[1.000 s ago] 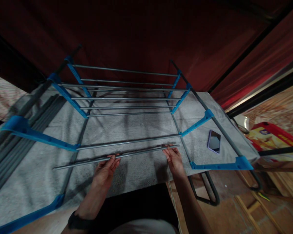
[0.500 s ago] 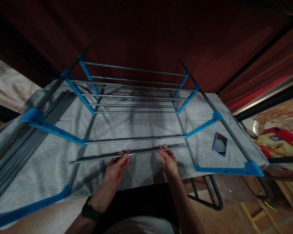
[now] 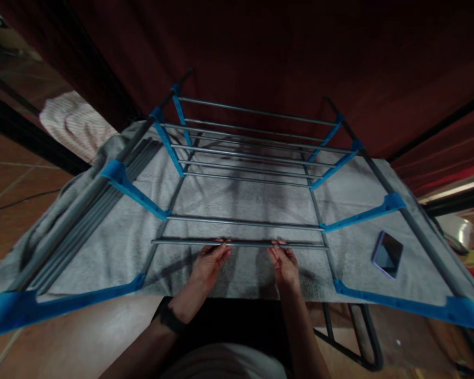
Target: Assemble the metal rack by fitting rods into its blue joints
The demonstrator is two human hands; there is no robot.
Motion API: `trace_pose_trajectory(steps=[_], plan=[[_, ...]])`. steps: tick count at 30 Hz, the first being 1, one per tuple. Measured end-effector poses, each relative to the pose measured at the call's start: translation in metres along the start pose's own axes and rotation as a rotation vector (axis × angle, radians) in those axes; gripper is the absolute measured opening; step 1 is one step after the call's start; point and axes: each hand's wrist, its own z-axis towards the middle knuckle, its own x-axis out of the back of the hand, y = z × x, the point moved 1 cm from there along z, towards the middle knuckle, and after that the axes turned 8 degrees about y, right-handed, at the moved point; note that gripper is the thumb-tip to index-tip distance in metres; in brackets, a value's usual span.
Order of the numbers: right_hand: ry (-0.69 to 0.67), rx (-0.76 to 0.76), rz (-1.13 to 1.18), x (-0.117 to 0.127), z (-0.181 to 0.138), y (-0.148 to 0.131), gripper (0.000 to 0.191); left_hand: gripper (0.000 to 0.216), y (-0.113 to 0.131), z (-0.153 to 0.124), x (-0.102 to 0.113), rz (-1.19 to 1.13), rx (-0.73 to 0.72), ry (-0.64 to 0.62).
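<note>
My left hand (image 3: 210, 265) and my right hand (image 3: 285, 263) both pinch a thin grey metal rod (image 3: 248, 243), held roughly level across the near part of a rack frame. Just beyond it, a similar crossbar (image 3: 240, 223) joins two blue plastic brackets, the left bracket (image 3: 139, 196) and the right bracket (image 3: 363, 216). Farther back, several more rods (image 3: 253, 157) span other blue brackets. Nearest me, a left blue bracket (image 3: 87, 300) and a right blue bracket (image 3: 398, 302) have no rod between them.
A grey cloth (image 3: 237, 200) covers the table under the rack. Several loose grey tubes (image 3: 98, 210) lie along the left side. A phone (image 3: 387, 255) rests on the cloth at right. Dark red fabric (image 3: 260, 52) hangs behind, and a black metal frame (image 3: 351, 337) stands below the table edge.
The rod has gone from slanted to nearly level, with both hands still on it. My view has turned left, so the rack appears farther right.
</note>
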Motion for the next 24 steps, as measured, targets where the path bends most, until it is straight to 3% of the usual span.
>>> trace_pose_trajectory(steps=[13,18,24], plan=[[-0.017,0.044,-0.015,0.011,0.006,-0.001,0.033,0.022,0.043,0.014,0.034,-0.163,-0.084,0.134],[-0.043,0.052,-0.025,0.015,0.008,-0.002,0.026,0.009,0.057,0.018,0.044,-0.204,-0.133,0.154],[-0.042,0.061,-0.019,0.016,0.012,-0.001,0.027,0.019,0.069,0.019,0.050,-0.230,-0.230,0.201]])
